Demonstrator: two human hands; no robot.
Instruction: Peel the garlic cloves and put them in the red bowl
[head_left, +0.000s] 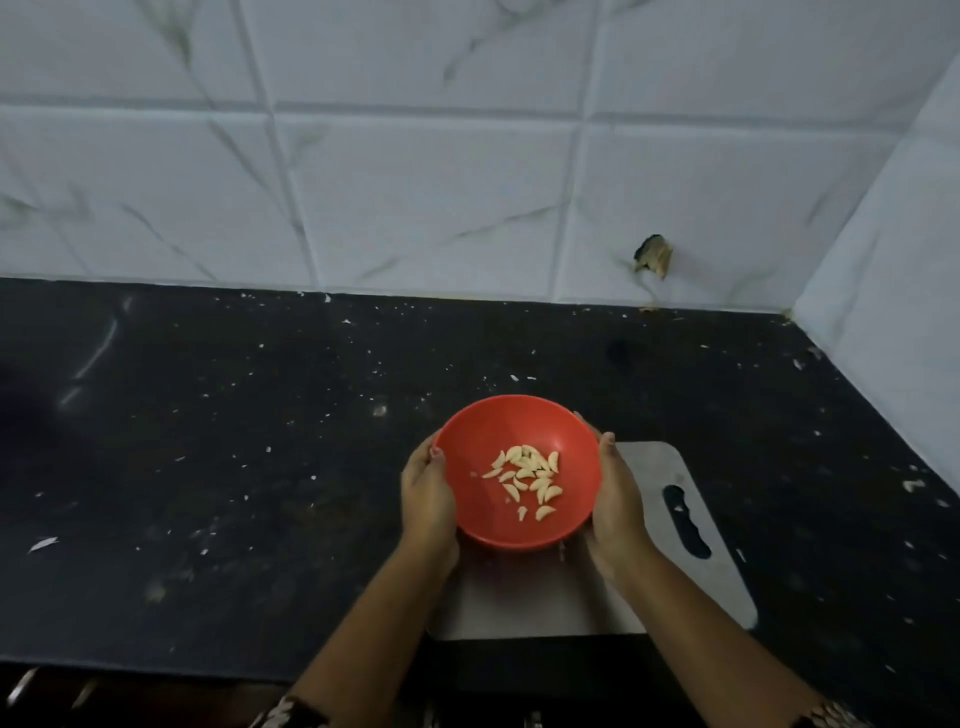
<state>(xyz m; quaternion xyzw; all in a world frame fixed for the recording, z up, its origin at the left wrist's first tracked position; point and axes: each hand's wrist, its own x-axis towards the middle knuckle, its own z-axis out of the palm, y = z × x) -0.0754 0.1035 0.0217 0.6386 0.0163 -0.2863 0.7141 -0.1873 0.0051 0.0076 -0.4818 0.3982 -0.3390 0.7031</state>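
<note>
A red bowl (483, 499) is held between both hands above the near part of the black counter. Several peeled pale garlic cloves (530, 475) lie in its bottom. My left hand (428, 493) grips the bowl's left side, thumb on the rim. My right hand (618, 509) grips the right side, thumb on the rim too. The fingers under the bowl are hidden.
A grey cutting board (670, 525) with a handle slot lies under and right of the bowl, reaching the counter's front edge. Bits of white garlic skin (44, 543) are scattered over the black counter (234, 467). Tiled walls close the back and right.
</note>
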